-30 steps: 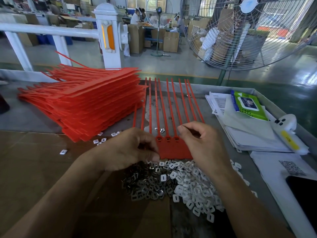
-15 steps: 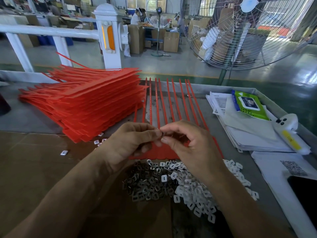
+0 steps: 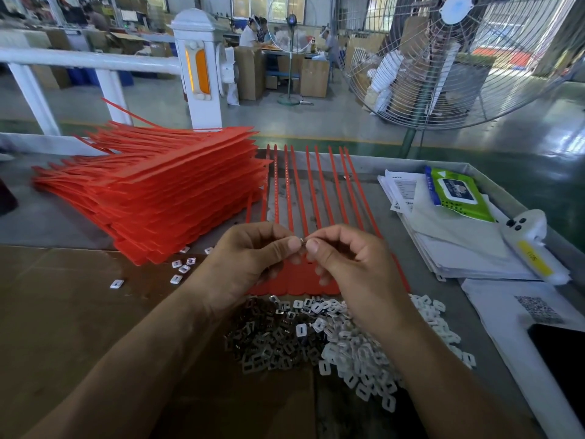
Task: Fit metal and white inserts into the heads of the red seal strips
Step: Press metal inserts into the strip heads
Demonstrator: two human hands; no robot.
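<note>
Both hands are up off the table, meeting fingertip to fingertip; the left hand (image 3: 253,261) and the right hand (image 3: 351,264) pinch one small metal insert (image 3: 302,240) between them, thumbs and forefingers closed on it, other fingers curled; whether a white piece sits with it I cannot tell. Directly beneath the hands lies the row of red seal strips (image 3: 304,280), heads joined in a band toward the person, tails running away past the fingers; those heads are mostly hidden, so how many are filled is not visible. Just nearer than the wrists, a heap of metal inserts (image 3: 266,340) under the left wrist and a heap of white inserts (image 3: 357,353) under the right, both large. Beyond the left hand stands a tall stack of red strips (image 3: 152,194); by my reckoning, plenty left to fit, this row only begun.
</note>
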